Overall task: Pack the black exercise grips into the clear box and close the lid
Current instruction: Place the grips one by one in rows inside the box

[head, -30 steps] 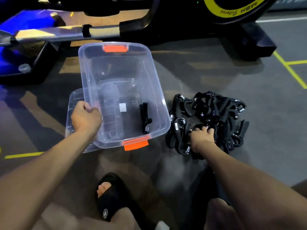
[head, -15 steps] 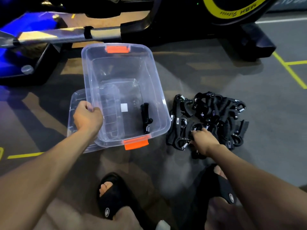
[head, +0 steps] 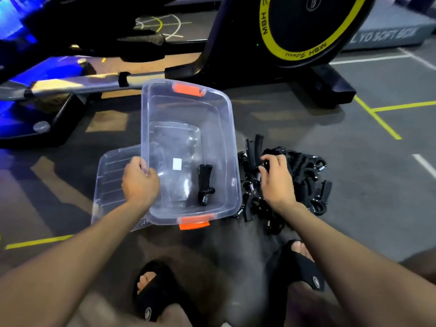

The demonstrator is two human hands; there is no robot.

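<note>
The clear box [head: 226, 128] with orange latches stands open on the grey floor, tilted over its clear lid [head: 111, 178], which lies under its left side. One black exercise grip [head: 204, 183] lies inside the box near the right wall. My left hand [head: 139, 182] grips the box's left rim. To the right of the box is a pile of black grips [head: 299, 178]. My right hand [head: 276, 178] is above the pile's left part and holds a black grip [head: 256, 147] whose handles stick up past my fingers.
A black exercise machine with a yellow-ringed wheel [head: 306, 27] stands just behind the box. Its metal rail [head: 77, 83] runs to the left. My feet in black slippers [head: 153, 293] are close below the box. Yellow floor lines [head: 377, 114] run at right.
My right hand has risen from the pile's near edge toward its far left part, lifting a grip with it. The view tilted up. My left hand stays on the box rim.
</note>
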